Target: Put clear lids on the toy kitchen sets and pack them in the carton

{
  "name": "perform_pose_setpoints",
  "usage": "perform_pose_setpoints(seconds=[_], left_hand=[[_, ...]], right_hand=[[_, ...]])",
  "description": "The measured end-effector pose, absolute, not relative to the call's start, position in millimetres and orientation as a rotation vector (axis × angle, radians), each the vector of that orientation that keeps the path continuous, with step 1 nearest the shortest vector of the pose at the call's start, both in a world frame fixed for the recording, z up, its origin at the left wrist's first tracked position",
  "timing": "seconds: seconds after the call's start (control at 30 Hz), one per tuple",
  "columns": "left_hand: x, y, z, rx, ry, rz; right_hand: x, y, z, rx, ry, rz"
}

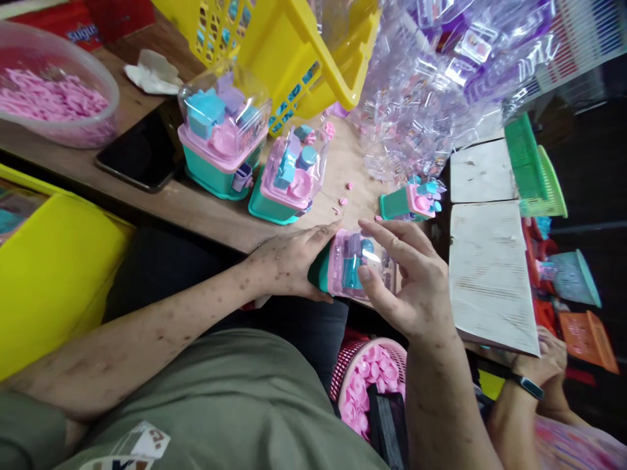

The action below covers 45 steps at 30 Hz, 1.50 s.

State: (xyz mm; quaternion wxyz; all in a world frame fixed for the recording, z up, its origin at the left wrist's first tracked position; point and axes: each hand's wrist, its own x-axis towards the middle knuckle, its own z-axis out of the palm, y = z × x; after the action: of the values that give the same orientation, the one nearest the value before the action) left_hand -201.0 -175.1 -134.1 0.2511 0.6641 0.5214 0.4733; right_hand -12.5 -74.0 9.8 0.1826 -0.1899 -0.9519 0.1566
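At the table's front edge lies a small toy set (pixel 353 264) on its side, with a teal base, pink rim and clear plastic cover over purple and blue pieces. My left hand (pixel 298 261) is wrapped round its teal base. Over the clear cover is my right hand (pixel 411 281), fingers stretched and apart, the thumb at the cover; whether it presses there I cannot tell. Two similar covered toy sets, one taller (pixel 223 140) and one smaller (pixel 289 173), stand to the left. Beyond my right hand, an uncovered toy set (pixel 410 199) lies tilted.
A yellow basket (pixel 337 72) and a heap of clear plastic covers (pixel 416 111) fill the back. A black phone (pixel 142 150) and a tub of pink pieces (pixel 105 98) are left. Below is a pink basket (pixel 399 352). Another person's hands (pixel 543 356) are at right.
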Motion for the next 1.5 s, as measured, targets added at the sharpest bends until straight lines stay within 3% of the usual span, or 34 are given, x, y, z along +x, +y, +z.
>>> perform_pose_setpoints(seconds=[0.43, 1.03, 1.4, 1.5], left_hand=[[-201.7, -168.7, -137.3, 1.840, 1.349, 1.359], [-200.6, -167.9, -137.4, 1.787, 1.267, 1.384], [-199.4, -164.6, -144.3, 1.823, 1.213, 1.447], [-199.6, -164.9, -144.9, 1.843, 1.229, 1.458]], right_hand=[[-23.9, -75.6, 32.9, -0.484, -2.915, 0.287], [-51.4, -87.8, 25.3, -0.441, -3.245, -0.225], [-56.5, -77.1, 25.3, -0.108, -3.347, -0.554], [-57.9, -75.7, 24.9, -0.178, -3.340, -0.505]])
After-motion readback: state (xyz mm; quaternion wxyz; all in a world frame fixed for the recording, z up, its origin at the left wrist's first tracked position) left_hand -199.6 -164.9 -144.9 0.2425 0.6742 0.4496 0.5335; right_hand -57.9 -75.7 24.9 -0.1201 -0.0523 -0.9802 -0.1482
